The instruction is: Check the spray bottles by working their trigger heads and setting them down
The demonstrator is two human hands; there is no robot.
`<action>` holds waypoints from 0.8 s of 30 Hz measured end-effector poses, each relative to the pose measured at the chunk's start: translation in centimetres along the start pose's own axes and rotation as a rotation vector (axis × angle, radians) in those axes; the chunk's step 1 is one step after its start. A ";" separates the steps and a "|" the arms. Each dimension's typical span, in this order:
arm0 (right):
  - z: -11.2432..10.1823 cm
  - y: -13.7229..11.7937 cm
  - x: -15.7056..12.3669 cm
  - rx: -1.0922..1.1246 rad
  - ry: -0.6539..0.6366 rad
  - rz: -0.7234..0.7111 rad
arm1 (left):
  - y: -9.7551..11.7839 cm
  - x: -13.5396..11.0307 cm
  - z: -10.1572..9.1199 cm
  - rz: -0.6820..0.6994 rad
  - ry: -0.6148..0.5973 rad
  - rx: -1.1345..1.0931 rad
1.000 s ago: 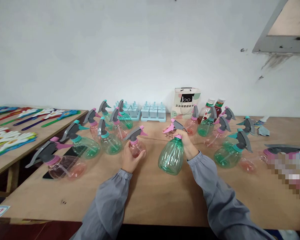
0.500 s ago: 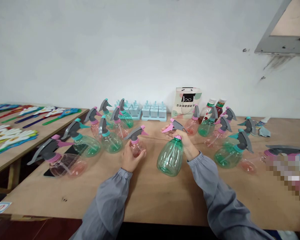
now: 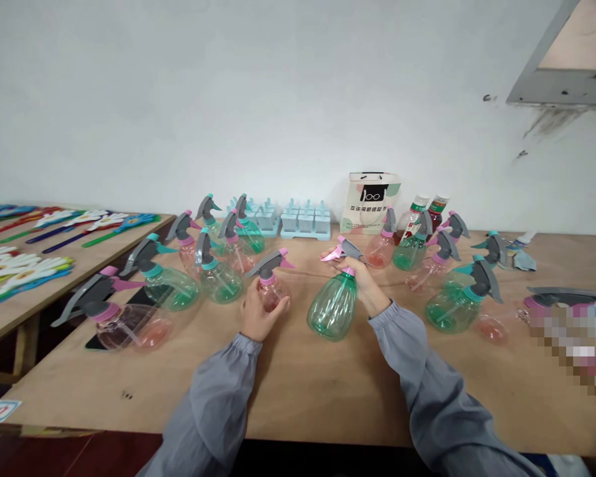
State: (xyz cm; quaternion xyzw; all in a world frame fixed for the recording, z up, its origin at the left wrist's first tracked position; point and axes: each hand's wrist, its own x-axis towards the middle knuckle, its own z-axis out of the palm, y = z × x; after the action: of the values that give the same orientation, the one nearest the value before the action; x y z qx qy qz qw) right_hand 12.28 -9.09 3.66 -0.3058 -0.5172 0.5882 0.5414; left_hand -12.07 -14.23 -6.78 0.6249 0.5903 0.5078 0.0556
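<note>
My left hand (image 3: pixel 263 311) is wrapped round a clear pink spray bottle (image 3: pixel 274 289) that stands on the table, its grey and pink head turned to the right. In my right hand (image 3: pixel 363 281) is a green spray bottle (image 3: pixel 332 308) with a pink collar and a grey and pink head, gripped round its neck and trigger. That bottle is tilted, its base toward me. Some fingers of my right hand are hidden behind the head. Close on the left stands a green spray bottle with a turquoise collar (image 3: pixel 222 283); to the right is another green one (image 3: pixel 451 311).
More spray bottles stand on both sides of the wooden table (image 3: pixel 322 397). Pale blue ice-pop moulds (image 3: pixel 305 222), a paper bag (image 3: pixel 370 205) and two labelled bottles (image 3: pixel 437 209) line the wall. Flower-shaped hand clappers (image 3: pixel 34 275) cover a second table at left.
My right hand has shifted slightly left with the green spray bottle, which has tilted a little more. My left hand keeps its hold on the pink spray bottle.
</note>
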 end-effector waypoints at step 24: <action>-2.7 1.7 0.0 -0.219 0.320 -0.184 | 0.0 -0.3 0.0 0.021 0.026 0.030</action>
State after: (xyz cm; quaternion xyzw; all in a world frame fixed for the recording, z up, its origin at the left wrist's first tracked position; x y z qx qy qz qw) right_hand 14.18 -8.17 1.34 -0.4038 -0.5111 0.4205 0.6315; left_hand -11.99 -14.50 -6.91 0.6250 0.5920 0.5076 0.0334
